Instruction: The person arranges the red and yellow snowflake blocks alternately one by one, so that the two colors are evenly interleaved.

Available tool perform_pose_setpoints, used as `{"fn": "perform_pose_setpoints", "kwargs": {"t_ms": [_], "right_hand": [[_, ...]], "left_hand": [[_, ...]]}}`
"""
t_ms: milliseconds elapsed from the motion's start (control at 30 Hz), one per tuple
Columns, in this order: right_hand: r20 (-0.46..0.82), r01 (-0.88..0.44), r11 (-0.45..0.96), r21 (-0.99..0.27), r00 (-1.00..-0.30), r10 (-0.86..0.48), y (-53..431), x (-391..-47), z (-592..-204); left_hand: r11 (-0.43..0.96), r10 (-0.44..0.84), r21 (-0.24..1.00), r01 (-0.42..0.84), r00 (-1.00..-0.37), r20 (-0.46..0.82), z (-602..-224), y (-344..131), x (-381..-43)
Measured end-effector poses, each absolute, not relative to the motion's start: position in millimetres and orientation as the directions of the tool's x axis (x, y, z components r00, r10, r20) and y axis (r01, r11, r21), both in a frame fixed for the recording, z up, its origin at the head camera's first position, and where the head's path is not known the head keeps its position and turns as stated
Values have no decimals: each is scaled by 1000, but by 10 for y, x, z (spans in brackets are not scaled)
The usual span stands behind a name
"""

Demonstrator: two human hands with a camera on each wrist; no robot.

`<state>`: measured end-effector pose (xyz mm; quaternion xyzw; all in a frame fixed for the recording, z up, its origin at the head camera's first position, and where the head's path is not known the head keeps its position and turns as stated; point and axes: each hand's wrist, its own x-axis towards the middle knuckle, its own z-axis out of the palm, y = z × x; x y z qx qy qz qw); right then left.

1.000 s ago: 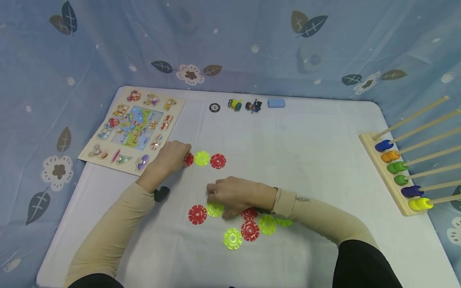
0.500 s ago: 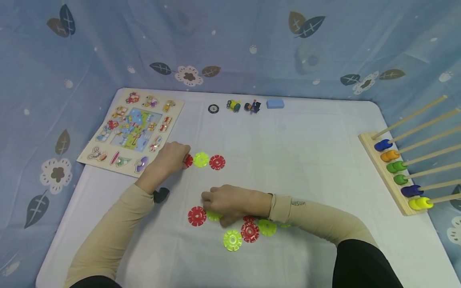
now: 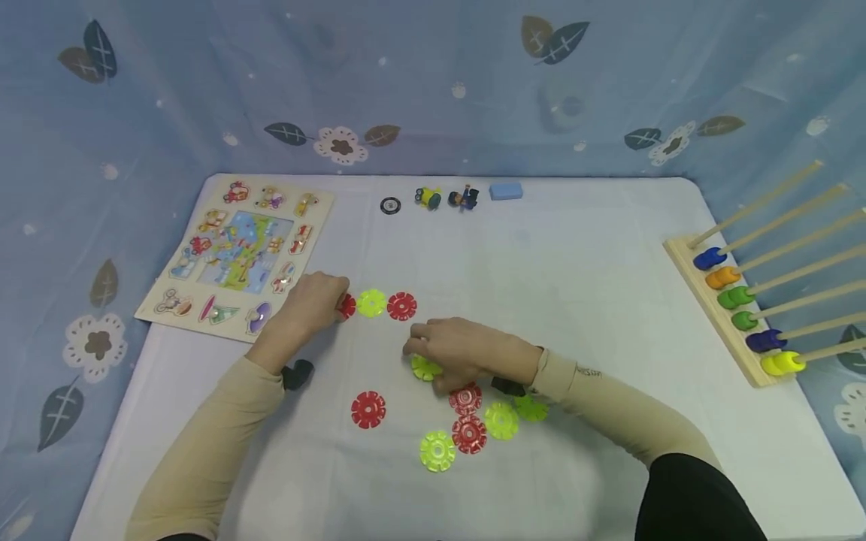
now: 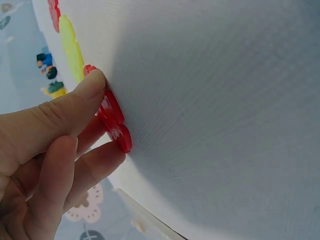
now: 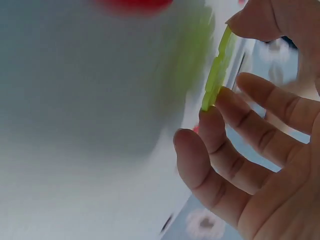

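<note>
Head: row of three notched round plastic discs (image 3: 371,303), red-ended, yellow-green-centred, looked laid on white bench (image 3: 582,278); six loose discs (image 3: 469,434) apparently remained | Left wrist: my left fingers (image 4: 95,167) pinched the near red disc (image 4: 113,111); far red disc (image 4: 54,16) cut off | Right wrist: my right fingers (image 5: 250,119), spread disc-wide, gripped another yellow-green disc (image 5: 216,75), seemingly aloft; red blur (image 5: 135,4) unclear.

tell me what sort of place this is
Probably a play area set up on a tabletop: it holds a picture puzzle board, a wooden bead rack and red and yellow-green notched discs, with patterned blue cloth behind.
</note>
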<state>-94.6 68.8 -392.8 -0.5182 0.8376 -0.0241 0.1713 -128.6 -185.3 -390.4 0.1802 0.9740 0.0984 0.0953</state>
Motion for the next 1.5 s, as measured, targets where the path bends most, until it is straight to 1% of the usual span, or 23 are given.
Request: {"fn": "perform_pose_setpoints", "kwargs": {"t_ms": [133,267,367,467,733,967,1100,1267,1400,1500], "right_hand": [[-260,-793,549,-263,-490,-832,833,-1134,-3927],[-269,-736,623,-265,-564,-781,883,-1325,-3961],[-255,-705,654,-274,-603,-756,871,-1448,-3994],[-243,-686,669,-285,-624,-743,840,-1546,-4025],[-235,-677,668,-310,-626,-743,782,-1686,-4057],[-240,-678,667,-308,-623,-744,735,-1698,-4058],[-222,-688,659,-304,-621,-751,740,-1691,-4061],[-191,-721,640,-265,-612,-768,793,-1663,-4014],[-183,-758,617,-213,-589,-787,877,-1630,-3953],[-194,-779,596,-196,-564,-802,962,-1598,-3921]], "left_hand": [[923,351,228,311,-922,-162,-3900,-1888,-1261],[929,329,238,284,-927,-178,-3892,-1917,-1240],[930,324,237,279,-930,-177,-3892,-1935,-1227],[929,331,232,290,-930,-161,-3895,-1934,-1225],[929,325,242,280,-929,-175,-3902,-1887,-1246],[924,335,252,288,-927,-168,-3910,-1878,-1237],[924,335,250,289,-927,-167,-3915,-1870,-1238],[926,332,248,285,-927,-173,-3904,-1855,-1252],[927,330,244,284,-927,-177,-3892,-1846,-1273],[929,329,242,281,-926,-187,-3889,-1838,-1285]]}}
